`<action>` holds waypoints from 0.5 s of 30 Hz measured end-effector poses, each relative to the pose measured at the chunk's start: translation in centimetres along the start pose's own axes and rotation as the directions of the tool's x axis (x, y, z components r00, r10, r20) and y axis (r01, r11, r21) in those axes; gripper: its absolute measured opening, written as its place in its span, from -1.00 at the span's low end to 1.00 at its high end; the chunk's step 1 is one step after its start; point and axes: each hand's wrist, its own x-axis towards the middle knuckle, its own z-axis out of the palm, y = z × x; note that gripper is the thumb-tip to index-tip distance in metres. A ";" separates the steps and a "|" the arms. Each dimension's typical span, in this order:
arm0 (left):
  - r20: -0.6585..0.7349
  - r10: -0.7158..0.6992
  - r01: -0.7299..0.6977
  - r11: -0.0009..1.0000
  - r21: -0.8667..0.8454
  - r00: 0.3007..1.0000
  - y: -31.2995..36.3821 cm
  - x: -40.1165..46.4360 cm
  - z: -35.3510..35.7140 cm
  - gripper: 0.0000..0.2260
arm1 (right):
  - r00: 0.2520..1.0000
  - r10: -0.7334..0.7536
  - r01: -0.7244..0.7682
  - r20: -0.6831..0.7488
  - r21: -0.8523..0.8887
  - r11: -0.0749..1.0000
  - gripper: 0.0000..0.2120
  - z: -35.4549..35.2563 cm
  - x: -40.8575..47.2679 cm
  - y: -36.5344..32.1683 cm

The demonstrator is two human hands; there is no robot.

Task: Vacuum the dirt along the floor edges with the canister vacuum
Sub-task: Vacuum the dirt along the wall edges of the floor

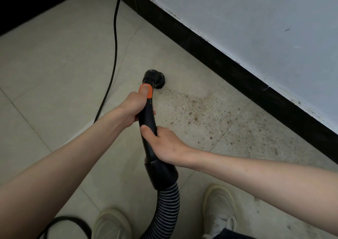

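While both hands, left hand [134, 105] and right hand [164, 145], wrap fingers around the wand [147, 118], its brush [160, 82] sits at the dirt [201, 110]'s edge; push hard and you'll likely scatter crumbs.

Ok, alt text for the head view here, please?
Both hands grip a black vacuum wand, left hand near the orange slider, right hand lower, its brush nozzle on the tiled floor. Brown dirt lies beside the black baseboard.
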 end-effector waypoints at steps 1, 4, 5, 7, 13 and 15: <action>0.005 -0.006 0.006 1.000 0.002 1.000 0.0 -0.3 0.2 -0.59 | 1.000 0.007 -0.007 0.003 0.000 1.000 -0.57 -0.1 -0.3 0.1; 0.044 -0.019 0.018 1.000 0.011 0.999 -0.2 -1.1 0.9 -0.61 | 0.999 0.037 -0.037 -0.019 0.000 0.999 -0.58 -0.4 -1.5 0.3; 0.065 -0.026 0.025 1.000 0.010 0.998 -0.2 -1.3 1.2 -0.61 | 0.998 0.048 -0.049 -0.034 -0.003 0.999 -0.59 -0.5 -2.0 0.4; 0.117 -0.040 0.039 0.999 0.017 0.992 -0.2 -1.7 2.0 -0.61 | 0.994 0.076 -0.077 -0.074 -0.014 0.997 -0.59 -0.6 -2.7 0.7; 0.254 -0.057 0.043 0.997 0.062 0.966 0.3 -1.8 5.3 -0.61 | 0.974 0.156 -0.153 -0.166 0.028 0.988 -0.59 -1.4 -4.0 2.1; 0.268 -0.050 0.033 0.997 0.068 0.962 0.4 -1.7 5.9 -0.61 | 0.971 0.168 -0.163 -0.169 0.045 0.986 -0.59 -1.6 -4.0 2.3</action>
